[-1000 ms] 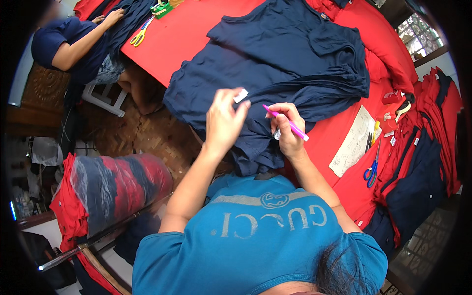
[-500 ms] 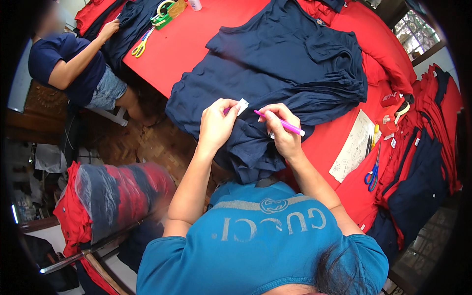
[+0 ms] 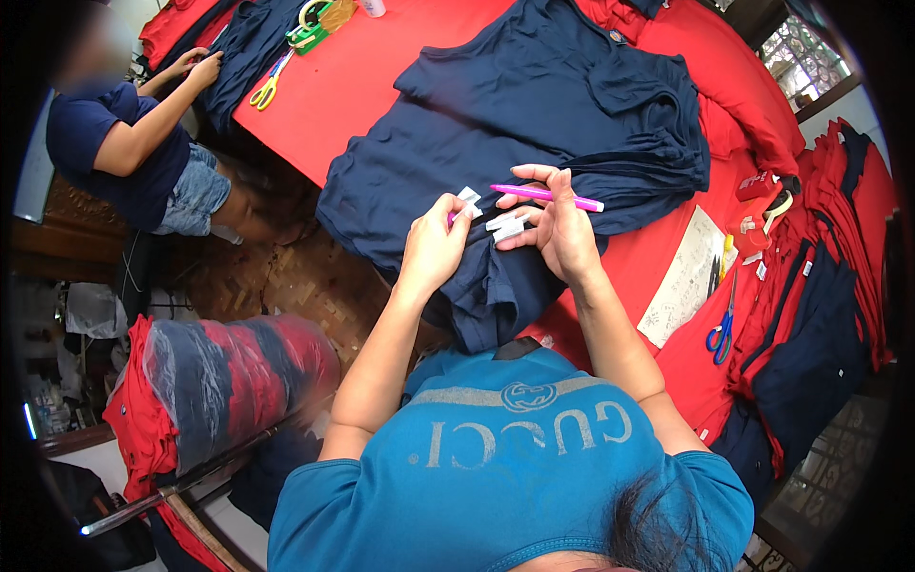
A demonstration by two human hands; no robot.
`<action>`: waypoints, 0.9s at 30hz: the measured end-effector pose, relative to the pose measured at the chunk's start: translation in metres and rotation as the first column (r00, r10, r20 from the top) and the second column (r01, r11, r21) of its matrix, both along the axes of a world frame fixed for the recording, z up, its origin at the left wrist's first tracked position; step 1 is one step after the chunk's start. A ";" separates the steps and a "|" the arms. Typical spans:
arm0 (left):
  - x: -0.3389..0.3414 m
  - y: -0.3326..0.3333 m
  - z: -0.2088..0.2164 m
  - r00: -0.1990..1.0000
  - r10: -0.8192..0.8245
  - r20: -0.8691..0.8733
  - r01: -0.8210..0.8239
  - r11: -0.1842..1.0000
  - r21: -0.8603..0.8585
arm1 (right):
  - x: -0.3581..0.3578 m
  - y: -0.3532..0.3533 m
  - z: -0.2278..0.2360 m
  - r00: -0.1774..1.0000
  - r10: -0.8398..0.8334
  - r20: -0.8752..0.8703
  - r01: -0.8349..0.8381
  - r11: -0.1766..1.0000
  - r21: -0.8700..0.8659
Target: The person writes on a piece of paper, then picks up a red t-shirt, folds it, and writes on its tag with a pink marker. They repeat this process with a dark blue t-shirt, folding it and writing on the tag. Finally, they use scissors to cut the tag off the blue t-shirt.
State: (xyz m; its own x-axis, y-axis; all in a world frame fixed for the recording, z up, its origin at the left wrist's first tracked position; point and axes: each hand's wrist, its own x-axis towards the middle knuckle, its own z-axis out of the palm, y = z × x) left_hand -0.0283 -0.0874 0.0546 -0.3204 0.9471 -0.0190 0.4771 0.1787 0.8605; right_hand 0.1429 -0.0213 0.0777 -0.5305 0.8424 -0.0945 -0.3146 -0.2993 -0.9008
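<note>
My left hand is closed in a pinch on a small white label. A bit of pink, perhaps a pen cap, shows at its fingers. My right hand grips a pink marker pen, its tip pointing left toward the label. More small white labels stick out between the lower fingers of that hand. Both hands hover close together over the near part of a dark navy sleeveless garment, which lies spread and wrinkled across the red-covered table.
To the right lie a written paper sheet, blue-handled scissors and a tape roll. Yellow scissors and a green tape dispenser sit far left. A co-worker handles dark cloth there. A plastic-wrapped garment bundle stands left.
My right hand has turned and opened its lower fingers, showing the white labels; the pen now lies flatter. My left hand has shifted slightly right. The co-worker's second hand has come to the cloth.
</note>
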 end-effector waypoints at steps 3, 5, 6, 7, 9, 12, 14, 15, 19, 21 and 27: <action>-0.002 0.000 -0.001 1.000 -0.011 -0.004 0.011 1.000 0.024 | 0.001 0.000 0.001 1.000 0.013 0.012 -0.013 1.000 -0.003; -0.001 0.000 0.001 1.000 -0.009 0.015 0.009 1.000 0.028 | 0.001 0.000 0.001 1.000 0.011 0.011 -0.011 1.000 -0.002; -0.001 -0.001 0.003 1.000 -0.009 0.024 0.008 1.000 0.030 | 0.002 0.000 0.000 1.000 0.011 0.006 -0.011 1.000 0.000; -0.001 -0.001 0.004 1.000 -0.008 0.020 0.007 1.000 0.024 | 0.002 0.000 0.000 1.000 0.011 0.003 -0.011 1.000 0.002; -0.001 -0.001 0.005 1.000 -0.008 0.013 0.008 1.000 0.013 | 0.003 0.000 -0.001 1.000 0.015 -0.001 -0.015 1.000 0.003; -0.001 -0.002 0.007 1.000 -0.005 0.021 0.005 1.000 -0.009 | 0.002 -0.001 -0.002 1.000 0.008 0.007 -0.008 1.000 0.013; -0.001 -0.002 0.006 0.999 -0.012 0.040 0.010 0.998 0.059 | 0.002 -0.001 -0.002 1.000 0.006 0.013 -0.006 1.000 0.016; -0.001 -0.002 0.005 0.999 -0.016 0.049 0.012 0.996 0.094 | 0.003 -0.001 0.000 1.000 0.006 0.013 -0.006 1.000 0.015; -0.001 -0.004 0.021 0.975 -0.046 0.216 0.055 0.998 -0.038 | 0.000 -0.007 -0.001 0.997 -0.069 -0.025 0.070 0.996 0.047; -0.005 -0.004 0.015 0.944 -0.058 0.326 0.072 0.997 -0.030 | -0.002 -0.016 -0.001 0.990 -0.135 0.050 0.114 0.947 0.300; -0.005 -0.008 0.024 0.876 -0.094 0.474 0.103 0.995 0.007 | -0.006 -0.029 0.000 0.945 -0.235 0.228 0.073 0.830 0.552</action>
